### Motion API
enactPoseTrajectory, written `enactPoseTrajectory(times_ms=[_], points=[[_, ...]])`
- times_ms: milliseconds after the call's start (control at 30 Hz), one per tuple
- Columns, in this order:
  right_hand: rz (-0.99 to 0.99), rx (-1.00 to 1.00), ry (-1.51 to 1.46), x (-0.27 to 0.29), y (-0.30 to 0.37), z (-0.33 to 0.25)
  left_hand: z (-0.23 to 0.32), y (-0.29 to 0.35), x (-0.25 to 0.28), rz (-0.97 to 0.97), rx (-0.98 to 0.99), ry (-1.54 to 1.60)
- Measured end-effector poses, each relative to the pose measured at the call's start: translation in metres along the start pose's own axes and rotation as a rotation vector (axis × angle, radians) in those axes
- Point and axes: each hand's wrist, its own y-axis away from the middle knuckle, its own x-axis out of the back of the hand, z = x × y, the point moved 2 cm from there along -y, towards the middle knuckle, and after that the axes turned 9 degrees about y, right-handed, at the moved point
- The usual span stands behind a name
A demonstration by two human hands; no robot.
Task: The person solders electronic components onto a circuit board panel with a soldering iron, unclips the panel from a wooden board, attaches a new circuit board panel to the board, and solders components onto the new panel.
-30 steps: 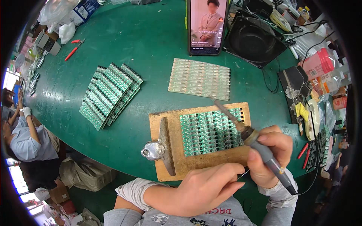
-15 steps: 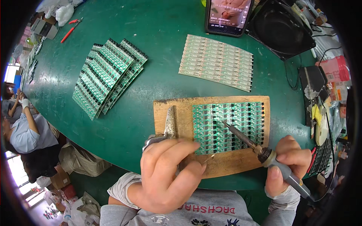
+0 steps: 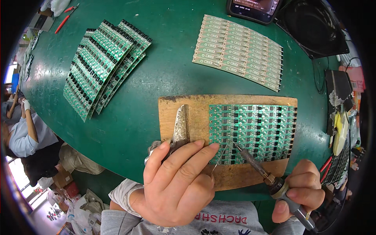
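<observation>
My right hand point(image 3: 303, 190) is wrapped round the grey handle of a soldering iron point(image 3: 256, 164). The iron's tip sits at the left part of a green circuit board panel point(image 3: 248, 133), which bears rows of black components. From the closed fingers of my left hand point(image 3: 182, 180), a thin solder wire point(image 3: 220, 159) reaches up toward that tip. The panel lies on a worn wooden board point(image 3: 229, 176). Left of it, a scuffed metal blade point(image 3: 181, 123) rests on the wood; its lower end is hidden by my left hand.
A stack of populated panels point(image 3: 103, 66) lies at the far left, a pale panel with pins point(image 3: 239, 51) beyond the wooden board. A phone point(image 3: 254, 9) and a black fan-like frame point(image 3: 313, 27) stand at the back right. Red-handled pliers point(image 3: 66, 18) lie far left. Another person point(image 3: 29, 133) sits at left.
The iron's tip has moved down the panel toward the near side. My left hand has brought the solder wire up to it. The whole view has shifted slightly.
</observation>
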Motion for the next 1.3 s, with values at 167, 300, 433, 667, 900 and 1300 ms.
enactPoseTrajectory(times_ms=[167, 300, 433, 667, 900, 1300], points=[[-0.063, 0.015, 0.047, -0.0030, -0.0039, -0.0051, -0.0011, 0.0027, -0.0030, 0.008, 0.007, -0.011], [-0.050, 0.002, 0.073, -0.0056, -0.0027, -0.0062, -0.0008, 0.0021, -0.0029, 0.006, 0.009, -0.017], [-0.038, -0.004, 0.074, -0.0078, -0.0032, -0.0061, -0.0015, 0.0025, -0.0030, 0.014, 0.005, -0.017], [-0.058, 0.039, 0.064, -0.0059, -0.0022, -0.0005, -0.0014, 0.0030, -0.0042, 0.022, 0.019, -0.030], [-0.101, 0.053, 0.078, -0.0039, -0.0038, -0.0028, 0.0013, -0.0009, -0.0011, -0.045, 0.031, -0.079], [-0.047, 0.097, 0.093, -0.0003, 0.0016, 0.0001, -0.0022, 0.0006, -0.0001, -0.056, -0.017, -0.043]])
